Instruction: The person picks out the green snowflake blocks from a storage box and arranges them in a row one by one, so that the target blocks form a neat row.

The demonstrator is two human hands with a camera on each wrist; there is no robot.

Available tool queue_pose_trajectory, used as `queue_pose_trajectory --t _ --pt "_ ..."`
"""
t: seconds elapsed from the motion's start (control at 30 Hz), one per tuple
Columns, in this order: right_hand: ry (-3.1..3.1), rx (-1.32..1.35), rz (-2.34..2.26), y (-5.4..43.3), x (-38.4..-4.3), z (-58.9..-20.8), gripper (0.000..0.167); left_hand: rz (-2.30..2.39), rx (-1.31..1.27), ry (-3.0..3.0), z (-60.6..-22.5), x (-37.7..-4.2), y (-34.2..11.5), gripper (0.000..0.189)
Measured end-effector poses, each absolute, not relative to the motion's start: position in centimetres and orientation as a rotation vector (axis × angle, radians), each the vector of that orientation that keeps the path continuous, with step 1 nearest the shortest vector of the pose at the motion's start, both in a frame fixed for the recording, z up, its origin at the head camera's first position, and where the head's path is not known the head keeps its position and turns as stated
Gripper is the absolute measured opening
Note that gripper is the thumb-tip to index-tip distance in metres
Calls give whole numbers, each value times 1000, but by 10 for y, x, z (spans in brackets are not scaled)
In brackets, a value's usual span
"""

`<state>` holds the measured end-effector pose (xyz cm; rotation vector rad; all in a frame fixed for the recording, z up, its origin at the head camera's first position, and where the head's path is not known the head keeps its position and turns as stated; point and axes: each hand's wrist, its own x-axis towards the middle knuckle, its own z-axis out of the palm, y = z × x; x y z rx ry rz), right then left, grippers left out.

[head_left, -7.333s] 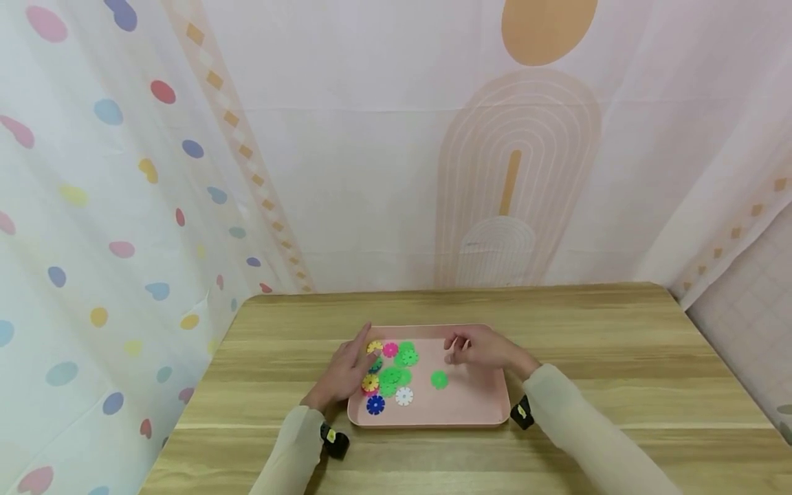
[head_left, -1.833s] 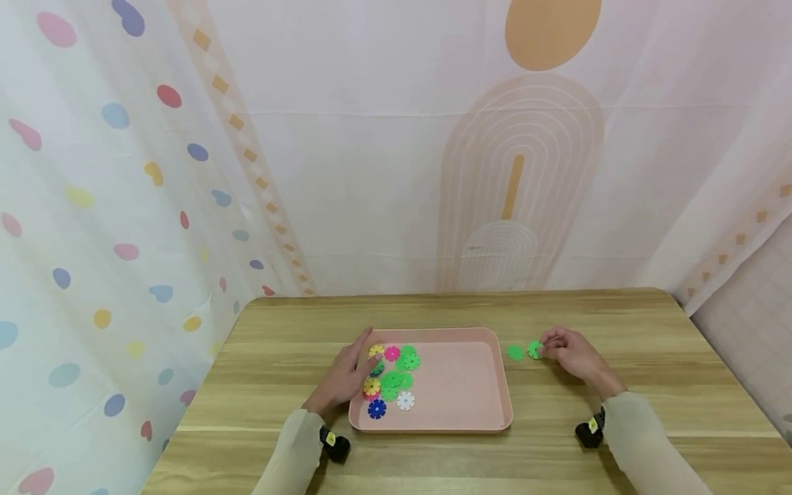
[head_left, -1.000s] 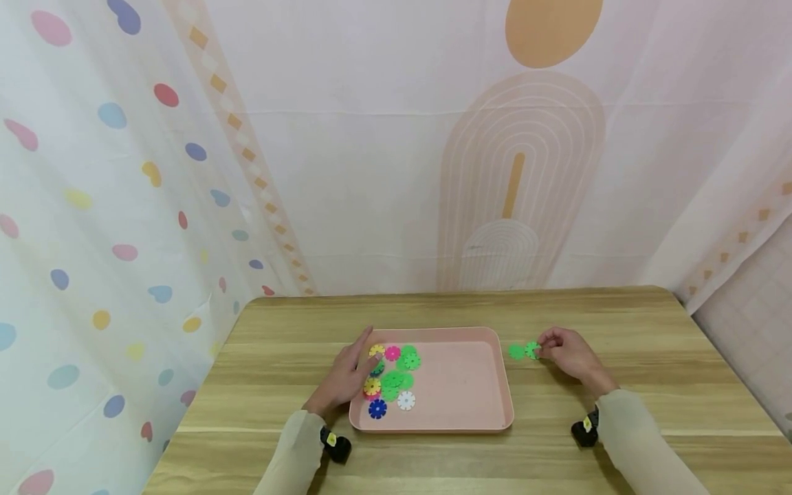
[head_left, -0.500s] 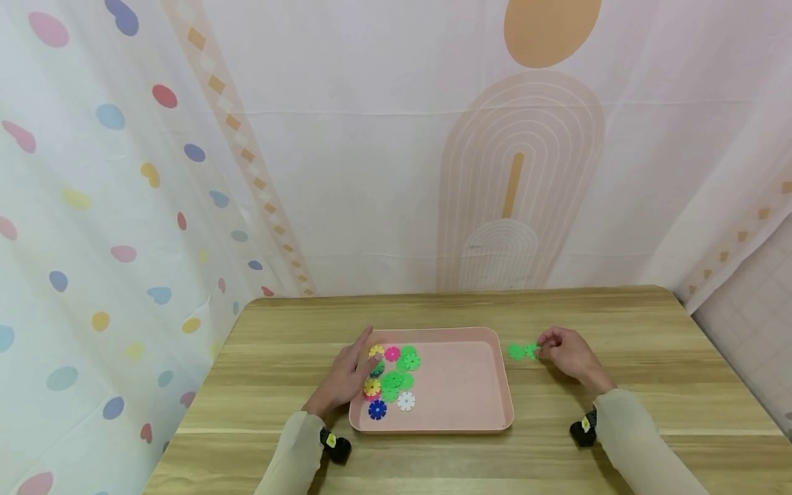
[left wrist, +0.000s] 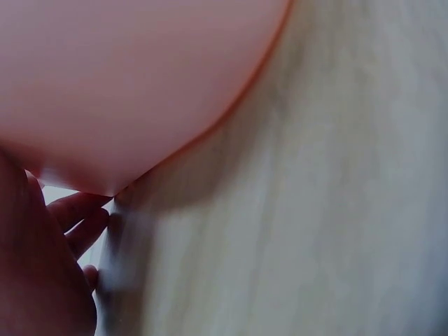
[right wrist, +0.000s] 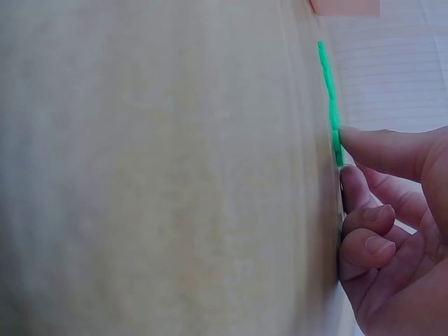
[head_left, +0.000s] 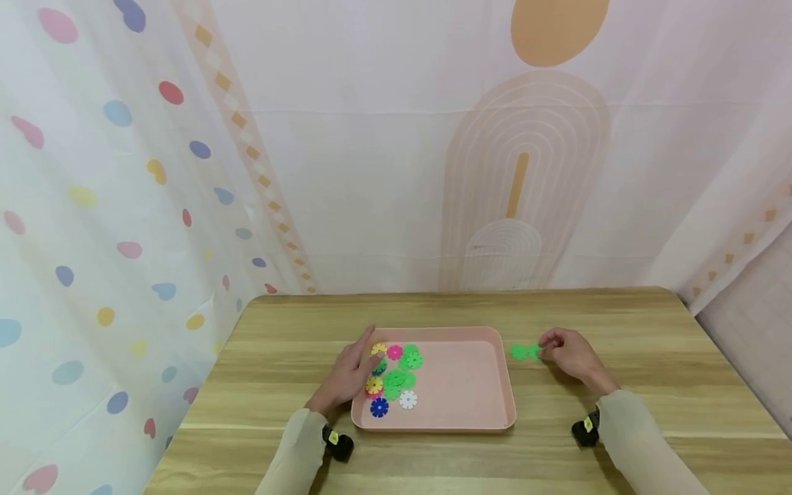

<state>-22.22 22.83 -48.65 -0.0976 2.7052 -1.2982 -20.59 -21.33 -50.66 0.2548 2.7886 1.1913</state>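
My right hand (head_left: pixel 572 354) pinches a green snowflake disc (head_left: pixel 535 352) between thumb and fingers at the table, right of the tray. A second green snowflake disc (head_left: pixel 518 352) lies flat to its left, edge against edge; in the right wrist view the green discs (right wrist: pixel 329 84) form one thin line under the thumb. My left hand (head_left: pixel 346 378) holds the left rim of the pink tray (head_left: pixel 458 421), thumb inside and fingers along the outside. Beside that thumb lie several green discs (head_left: pixel 394 381), with a white disc (head_left: pixel 408 399) and a blue disc (head_left: pixel 379 408) nearer the front.
Yellow discs (head_left: pixel 374 385) and a pink disc (head_left: pixel 394 352) also lie in the tray's left part. The wooden table (head_left: pixel 650 357) extends to both sides, and a patterned curtain (head_left: pixel 371 172) hangs behind its far edge.
My right hand has gone from above the tray to the table on its right. Two green discs now lie there, brought edge to edge in the last second. My left hand stays put.
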Motion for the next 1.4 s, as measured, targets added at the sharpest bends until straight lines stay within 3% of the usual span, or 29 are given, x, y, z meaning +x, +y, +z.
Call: queue_pose_trajectory --t 0.6,1.1,1.4 --pt "2713 -232 -1286 226 -226 -462 25 1204 242 2765 -505 -208 -213 69" --pt "2636 -462 -1319 167 -242 -423 19 1213 216 2754 -507 -207 -214 66" --pt "2494 -574 -1340 122 -252 -420 13 1237 218 2760 -507 -207 -214 64"
